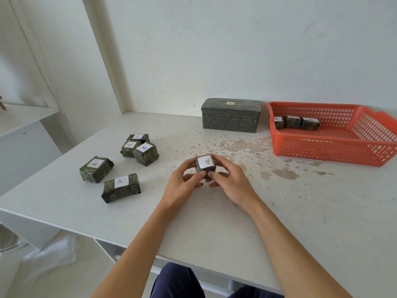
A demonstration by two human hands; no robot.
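A small dark green wrapped block [205,164] with a white label marked A is held above the table's middle. My left hand [183,183] grips its left side and my right hand [231,181] grips its right side, thumbs meeting on the near face. Several more labelled blocks lie at the left: one near the front [120,187], one beside it [96,168], and a cluster of three [139,149] further back. Three blocks [296,122] sit in a row inside the orange basket [330,155] at the right.
A larger dark green wrapped box [231,115] with a small yellow label stands against the wall, left of the basket. The white table [214,222] is stained brown near the middle and right. A shelf and wall corner stand at the left.
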